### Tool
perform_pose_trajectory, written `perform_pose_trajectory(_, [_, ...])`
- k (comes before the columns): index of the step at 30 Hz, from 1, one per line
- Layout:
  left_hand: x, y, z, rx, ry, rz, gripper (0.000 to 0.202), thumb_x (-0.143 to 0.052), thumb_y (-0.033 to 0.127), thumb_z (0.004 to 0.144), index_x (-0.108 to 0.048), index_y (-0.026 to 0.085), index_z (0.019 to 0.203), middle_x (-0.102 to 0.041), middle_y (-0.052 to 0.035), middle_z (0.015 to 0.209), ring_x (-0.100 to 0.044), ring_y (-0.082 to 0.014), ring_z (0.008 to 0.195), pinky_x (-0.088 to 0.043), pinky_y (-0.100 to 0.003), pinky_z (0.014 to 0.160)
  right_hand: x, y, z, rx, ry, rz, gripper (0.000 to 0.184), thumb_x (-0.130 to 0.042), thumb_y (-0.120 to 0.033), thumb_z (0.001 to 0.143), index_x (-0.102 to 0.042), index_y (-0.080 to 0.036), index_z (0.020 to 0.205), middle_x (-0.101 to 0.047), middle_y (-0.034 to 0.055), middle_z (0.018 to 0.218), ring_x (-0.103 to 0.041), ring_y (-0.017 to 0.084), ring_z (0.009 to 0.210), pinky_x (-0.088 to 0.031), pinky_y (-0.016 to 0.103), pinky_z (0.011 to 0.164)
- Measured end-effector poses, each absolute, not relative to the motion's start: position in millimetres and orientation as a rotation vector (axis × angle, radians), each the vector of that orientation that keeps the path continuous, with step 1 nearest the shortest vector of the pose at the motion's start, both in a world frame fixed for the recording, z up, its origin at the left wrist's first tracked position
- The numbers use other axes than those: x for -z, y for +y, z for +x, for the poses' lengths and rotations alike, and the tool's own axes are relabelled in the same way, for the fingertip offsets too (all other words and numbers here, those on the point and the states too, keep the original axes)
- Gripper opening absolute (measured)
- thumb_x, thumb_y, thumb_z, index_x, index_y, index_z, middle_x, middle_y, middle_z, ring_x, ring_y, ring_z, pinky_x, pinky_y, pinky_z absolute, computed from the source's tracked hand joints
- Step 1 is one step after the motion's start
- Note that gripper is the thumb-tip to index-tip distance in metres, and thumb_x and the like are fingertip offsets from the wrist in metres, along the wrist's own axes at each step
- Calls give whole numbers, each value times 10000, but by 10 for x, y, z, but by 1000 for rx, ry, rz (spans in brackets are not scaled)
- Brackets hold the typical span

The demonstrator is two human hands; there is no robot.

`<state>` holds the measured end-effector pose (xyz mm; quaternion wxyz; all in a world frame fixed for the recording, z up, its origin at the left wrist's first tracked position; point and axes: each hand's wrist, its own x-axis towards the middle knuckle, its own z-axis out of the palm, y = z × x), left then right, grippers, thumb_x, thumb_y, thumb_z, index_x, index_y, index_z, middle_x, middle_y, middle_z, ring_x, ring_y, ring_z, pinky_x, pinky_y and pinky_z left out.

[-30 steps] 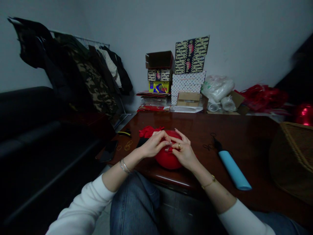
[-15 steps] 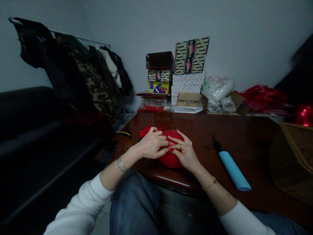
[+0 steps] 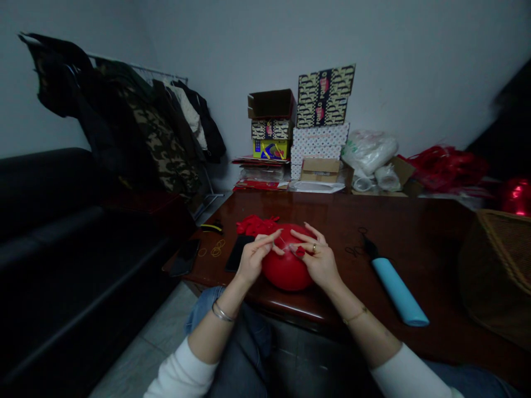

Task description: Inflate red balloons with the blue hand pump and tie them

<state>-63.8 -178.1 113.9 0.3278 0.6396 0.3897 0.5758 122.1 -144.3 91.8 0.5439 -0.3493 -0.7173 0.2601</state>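
Observation:
An inflated red balloon [image 3: 286, 276] rests near the front edge of the dark wooden table, under both hands. My right hand [image 3: 321, 262] pinches its neck, and the red tip pokes out between thumb and fingers. To the left, the fingers of my left hand [image 3: 254, 258] are closed on a thin rubber band [image 3: 283, 241], which stretches across toward the balloon's neck. Behind my left hand lies a heap of limp red balloons [image 3: 255, 225]. Several loose yellow rubber bands [image 3: 216, 251] are on the table further left.
Two dark flat phone-like devices [image 3: 237, 255] lie on the left side. A light blue hand pump [image 3: 398, 290] with a black nozzle lies at right, beside a wicker basket [image 3: 489, 260]. Stacked boxes [image 3: 319, 143] and plastic rolls line the back. A black-and-yellow tool [image 3: 212, 228] sits at far left.
My left hand has drawn back left from the right one and turned upward, with the thin band now visible. The balloon's red tip now shows in my right hand, which has shifted slightly right.

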Motion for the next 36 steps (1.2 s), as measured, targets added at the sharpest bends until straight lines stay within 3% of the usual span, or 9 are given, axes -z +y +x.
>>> perform_pose_trajectory(3, [-1036,-1733,-479,-1685,1137,1259,481,-614,374,835,-611,162,1267,-694,-11,587,-608,-142,645,-433,-310,890,-913,-1470,1183,-615,-1659,-812,104,-667,-317,798,-745,-358,854,-694,-13,1141,-393,234,1320,-267,559,1099])
perform_pose_trajectory(6, [-1041,-1701,-378,-1718,1098,1018,573,-700,434,763,-616,160,1259,-684,-5,560,-623,-119,570,-473,-260,796,-934,-1502,1165,-577,-1641,-809,78,-683,-348,787,-743,-367,832,-705,-20,1117,-409,225,1305,-280,543,1100])
perform_pose_trajectory(12, [-1059,-1671,-399,-1700,915,794,648,-743,477,714,-610,153,1259,-747,-112,910,-690,-195,898,-482,-314,902,-988,-1520,1193,-548,-1654,-817,78,-690,-387,777,-744,-361,827,-717,-11,1084,-432,240,1285,-305,560,1080])
perform_pose_trajectory(15, [-1029,-1660,-428,-1662,887,867,625,-725,462,744,-592,162,1275,-674,-144,1169,-606,-226,1132,-433,-350,1006,-1004,-1528,1194,-546,-1648,-808,84,-690,-389,778,-744,-357,834,-718,-6,1078,-434,242,1284,-300,568,1085])
perform_pose_trajectory(18, [-1014,-1673,-446,-1594,921,1011,618,-676,463,789,-547,184,1325,-587,-144,1306,-535,-243,1230,-411,-385,1038,-1010,-1528,1184,-542,-1663,-802,103,-680,-389,787,-741,-361,865,-713,-7,1092,-426,239,1292,-300,570,1088])
perform_pose_trajectory(23, [-1087,-1722,-456,-1427,1192,1696,583,-797,329,685,-621,286,1239,-570,-67,1342,-478,-228,1268,-318,-437,1108,-982,-1483,1181,-625,-1709,-884,137,-630,-390,822,-741,-351,892,-680,-4,1171,-384,237,1332,-270,586,1104])
perform_pose_trajectory(26, [-1138,-1705,-456,-1311,1265,2088,566,-808,273,675,-632,332,1210,-583,-38,1326,-409,-220,1310,-256,-487,1134,-968,-1459,1184,-728,-1697,-892,159,-632,-387,810,-739,-302,729,-665,14,1197,-351,240,1362,-279,563,1109])
perform_pose_trajectory(30, [-1130,-1638,-422,-1364,1279,2264,462,-742,248,755,-645,304,1203,-607,-58,1290,-382,-230,1329,-292,-509,1113,-974,-1457,1173,-820,-1692,-909,362,-620,-433,805,-605,-257,488,-624,8,1256,-310,254,1393,-242,563,1124])
perform_pose_trajectory(36, [-1054,-1592,-343,-1528,1264,2331,325,-657,207,827,-685,287,1141,-617,-61,1271,-395,-231,1326,-333,-518,1089,-946,-1463,1169,-859,-1750,-872,337,-532,-419,863,-653,-267,587,-509,-44,1378,-171,250,1447,-106,634,1134])
